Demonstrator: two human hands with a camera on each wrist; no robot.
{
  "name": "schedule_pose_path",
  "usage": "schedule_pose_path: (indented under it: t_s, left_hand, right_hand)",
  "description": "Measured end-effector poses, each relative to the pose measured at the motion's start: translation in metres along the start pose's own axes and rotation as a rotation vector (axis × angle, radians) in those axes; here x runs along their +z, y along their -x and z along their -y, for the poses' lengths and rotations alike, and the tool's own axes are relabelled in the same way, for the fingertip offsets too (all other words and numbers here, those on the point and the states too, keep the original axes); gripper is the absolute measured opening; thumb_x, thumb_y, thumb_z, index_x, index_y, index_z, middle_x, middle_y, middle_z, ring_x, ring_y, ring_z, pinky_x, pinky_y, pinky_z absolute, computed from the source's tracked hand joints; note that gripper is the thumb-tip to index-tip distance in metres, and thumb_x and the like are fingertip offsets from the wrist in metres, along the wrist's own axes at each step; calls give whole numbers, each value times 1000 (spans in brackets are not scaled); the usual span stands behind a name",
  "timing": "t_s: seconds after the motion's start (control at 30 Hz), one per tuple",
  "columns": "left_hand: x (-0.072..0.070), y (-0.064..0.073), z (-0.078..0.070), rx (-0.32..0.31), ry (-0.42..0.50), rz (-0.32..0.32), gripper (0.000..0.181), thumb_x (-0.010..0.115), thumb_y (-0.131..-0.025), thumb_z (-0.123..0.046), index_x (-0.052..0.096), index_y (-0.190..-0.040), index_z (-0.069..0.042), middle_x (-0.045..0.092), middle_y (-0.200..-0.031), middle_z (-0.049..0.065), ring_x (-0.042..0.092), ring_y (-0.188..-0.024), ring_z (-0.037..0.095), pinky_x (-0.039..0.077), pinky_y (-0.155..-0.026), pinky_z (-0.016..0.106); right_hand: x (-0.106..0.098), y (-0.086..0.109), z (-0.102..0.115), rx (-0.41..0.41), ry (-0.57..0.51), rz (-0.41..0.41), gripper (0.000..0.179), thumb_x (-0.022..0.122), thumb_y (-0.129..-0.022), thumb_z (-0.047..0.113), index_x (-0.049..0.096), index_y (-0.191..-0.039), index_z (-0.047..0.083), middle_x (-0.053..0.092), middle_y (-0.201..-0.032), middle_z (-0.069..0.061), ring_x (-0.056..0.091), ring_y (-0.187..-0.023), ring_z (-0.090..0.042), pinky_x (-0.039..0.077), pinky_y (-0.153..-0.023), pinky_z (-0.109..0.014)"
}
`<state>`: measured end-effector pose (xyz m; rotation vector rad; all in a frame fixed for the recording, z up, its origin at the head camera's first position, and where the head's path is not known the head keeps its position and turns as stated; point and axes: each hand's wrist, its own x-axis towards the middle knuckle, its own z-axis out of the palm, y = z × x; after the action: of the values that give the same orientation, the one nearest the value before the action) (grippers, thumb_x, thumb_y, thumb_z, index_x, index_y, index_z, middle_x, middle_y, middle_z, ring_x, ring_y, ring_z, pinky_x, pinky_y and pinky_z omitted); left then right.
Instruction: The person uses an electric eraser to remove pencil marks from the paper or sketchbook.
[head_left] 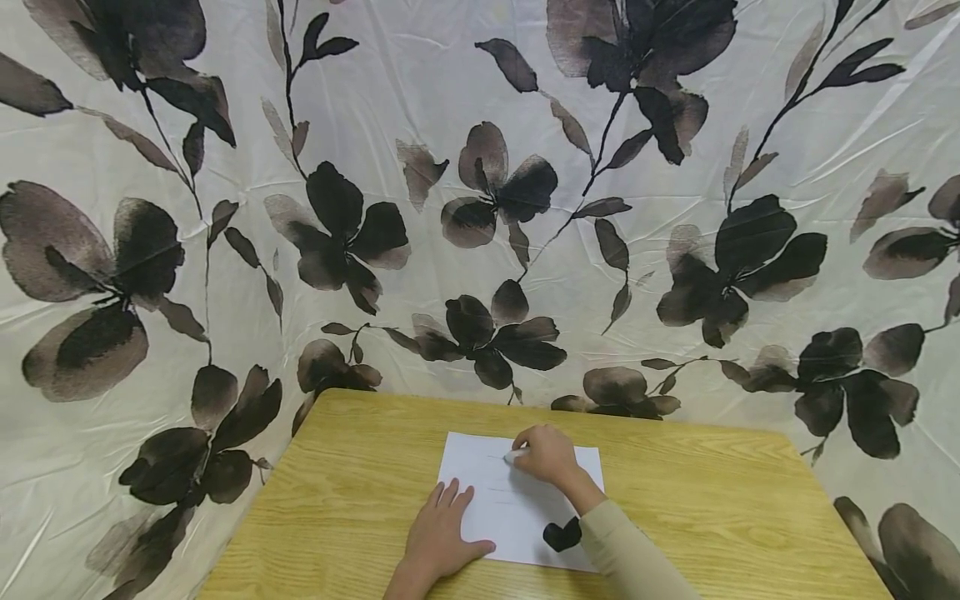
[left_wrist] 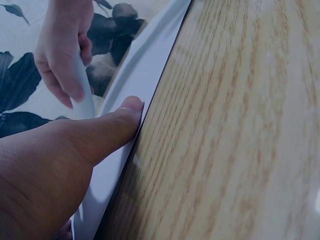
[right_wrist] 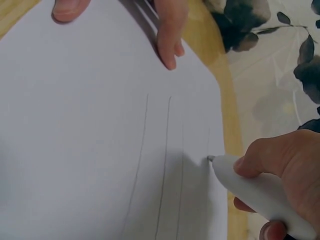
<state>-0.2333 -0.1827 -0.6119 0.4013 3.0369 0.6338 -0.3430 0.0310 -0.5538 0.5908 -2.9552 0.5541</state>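
Note:
A white sheet of paper lies on the table, with several thin, roughly parallel pencil-like lines across it. My right hand grips a thick white pen; its dark tip touches the paper at the end of a short line near the far edge. Fingers spread, my left hand rests on the sheet's left side, and its thumb presses close to the near edge. A black heart-shaped patch shows on the paper's near right part, beside the right sleeve.
The yellow wood-grain table extends on both sides of the sheet. A pale cloth with dark flowers hangs behind the table and along its sides. My right forearm, in a beige sleeve, crosses the paper's right edge.

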Motion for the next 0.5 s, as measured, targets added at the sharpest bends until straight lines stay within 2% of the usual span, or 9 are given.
schedule_pose_path:
  t_s: [0.3,0.5]
  left_hand:
    - [-3,2,-2,-3,3,10,95,66,-73,-72,51,-140,-7,39,-148,22,29,-137,45,32,-106,60]
    - [-1,0,0,-7,-6,14,95,65,-73,-73,50,-141,-8,39,-148,22,28,-138,44,30,-108,59]
  right_hand:
    - [-1,0,2,-20,-10,-12,13,76,-73,21,78,-85,20,71,-83,6,58,-66,-11,45,-46,-27]
    - [-2,-1,4,-5,-11,14,13,77,-74,21,78,-87,21,71,-86,6,57,-66,-10,45,-47,-27]
